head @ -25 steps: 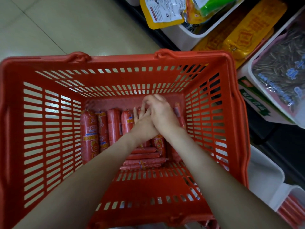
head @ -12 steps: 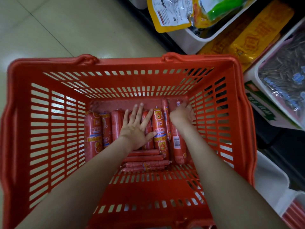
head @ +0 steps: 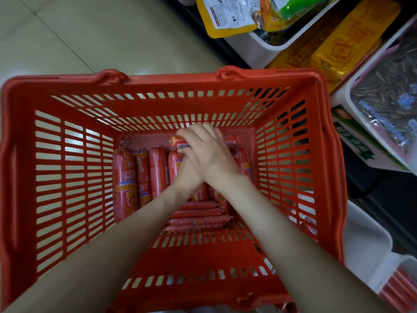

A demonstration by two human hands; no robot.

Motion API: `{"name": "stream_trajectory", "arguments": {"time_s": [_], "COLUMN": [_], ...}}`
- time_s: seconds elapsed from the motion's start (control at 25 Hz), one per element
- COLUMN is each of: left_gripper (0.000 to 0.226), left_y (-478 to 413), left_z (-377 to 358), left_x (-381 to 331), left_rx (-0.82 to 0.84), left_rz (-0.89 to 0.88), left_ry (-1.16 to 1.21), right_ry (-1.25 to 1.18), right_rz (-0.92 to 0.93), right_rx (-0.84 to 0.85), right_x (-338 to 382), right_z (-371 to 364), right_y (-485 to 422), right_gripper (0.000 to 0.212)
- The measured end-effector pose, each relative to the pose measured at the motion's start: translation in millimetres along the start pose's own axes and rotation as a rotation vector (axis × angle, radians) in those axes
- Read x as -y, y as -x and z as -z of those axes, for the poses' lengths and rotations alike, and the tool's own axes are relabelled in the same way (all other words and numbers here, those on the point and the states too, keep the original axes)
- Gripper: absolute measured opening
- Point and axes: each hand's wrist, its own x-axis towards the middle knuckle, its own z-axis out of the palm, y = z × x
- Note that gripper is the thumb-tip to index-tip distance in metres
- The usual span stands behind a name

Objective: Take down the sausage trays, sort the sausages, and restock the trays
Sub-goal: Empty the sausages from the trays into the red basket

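A red plastic basket [head: 158, 82] stands on the floor below me. On its bottom lie several thick red sausages [head: 125, 177] side by side, with a few thin red sausages [head: 198, 211] stacked crosswise at their near end. My right hand [head: 209, 152] reaches to the far end of the basket and grips one thick sausage [head: 179, 141] turned crosswise above the row. My left hand [head: 187, 179] lies under the right one on the sausages, its fingers hidden.
To the right is shelving with white trays: yellow snack packs [head: 228, 16], a yellow bag [head: 343, 48] and a seed pack [head: 388, 98]. A white tray [head: 365, 240] sits by the basket's right side, and thin red sausages [head: 401, 288] show at the lower right. Tiled floor lies beyond the basket.
Half a second ago the hands were apart, the left flat on the sausages and the right at the far right corner. Now the right hand has crossed over the left, holding a sausage crosswise.
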Motion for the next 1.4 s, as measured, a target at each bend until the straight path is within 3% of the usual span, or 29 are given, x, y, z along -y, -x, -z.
{"name": "stream_trajectory", "arguments": {"time_s": [0.08,0.2,0.28,0.36,0.44,0.6,0.72,0.84,0.92,1.04,1.08,1.12,1.2,1.32,1.4], "left_gripper": [0.025,0.014,0.007,0.019,0.023,0.018,0.008,0.007,0.019,0.061,0.075,0.074,0.046,0.049,0.058], "left_y": [2,4,0,-2,-1,3,-2,-2,-1,-4,-6,-6,-4,4,2], "left_z": [8,19,18,16,16,15,13,14,14,17,18,20,23,19,18], "left_x": [-7,-6,8,23,31,31,28,22,18,10,10,9,4,7,9], "left_rx": [-0.135,-0.166,-0.172,-0.109,-0.026,0.05,0.041,0.03,0.086,0.152,0.172,0.207,0.306,0.435,0.417], "left_rz": [0.052,0.171,0.29,0.435,0.487,0.451,0.479,0.462,0.443,0.441,0.45,0.45,0.395,0.205,0.225], "left_ry": [0.15,0.671,0.761,0.714,0.608,0.483,0.469,0.53,0.655,0.747,0.776,0.793,0.73,0.419,0.287], "right_ry": [-0.2,-0.442,-0.309,0.0,0.155,0.082,0.064,-0.093,-0.236,-0.689,-0.782,-0.812,-0.83,-0.803,-0.812], "right_rz": [-0.022,-0.321,-0.661,-0.882,-0.886,-0.994,-0.922,-0.72,-0.625,-0.744,-0.784,-0.795,-0.827,-1.028,-1.092], "right_rx": [-0.013,0.012,0.038,0.272,0.421,0.462,0.486,0.369,0.237,-0.057,-0.089,-0.051,0.123,0.338,0.307], "right_x": [0,-15,-37,-54,-61,-67,-66,-47,-34,-25,-25,-24,-23,-25,-28], "right_z": [-2,-2,-9,-19,-28,-22,-6,7,12,8,5,2,-3,-6,-7], "right_y": [-4,3,7,8,2,-15,-7,6,5,-4,-5,-4,2,5,7], "right_gripper": [0.033,0.039,0.048,0.059,0.067,0.07,0.062,0.046,0.041,0.024,0.021,0.019,0.028,0.062,0.071]}}
